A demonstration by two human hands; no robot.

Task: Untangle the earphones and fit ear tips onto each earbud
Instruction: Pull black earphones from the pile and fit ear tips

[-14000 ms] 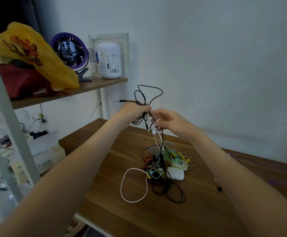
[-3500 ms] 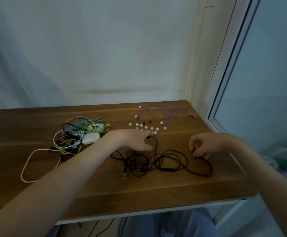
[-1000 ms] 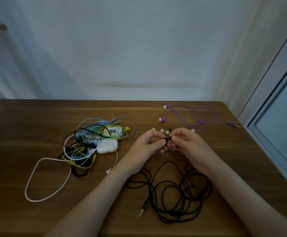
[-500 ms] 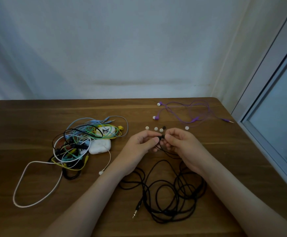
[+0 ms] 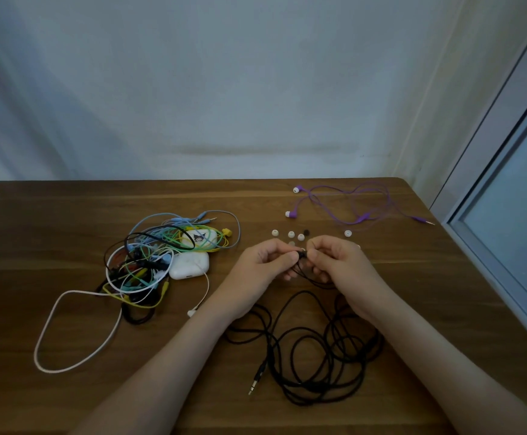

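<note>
Head view: left hand (image 5: 267, 265) and right hand (image 5: 337, 262) met mid-tabletop (image 5: 67, 215), fingers curled, both pinching a black earbud (image 5: 301, 254). Its cable (image 5: 312, 350) lay coiled toward the near edge. Loose ear tips (image 5: 291, 235) sat just behind the hands, tangled pile (image 5: 149, 262) toward the left edge.

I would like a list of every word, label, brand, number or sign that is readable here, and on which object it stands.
No readable text anywhere in the view.
White case among the tangled earphones: a dark cartoon figure is printed, no letters legible.
Plain white earbud case: no marking shows.
Black earphones pinched by the left hand and right hand: no marking shows.
</note>
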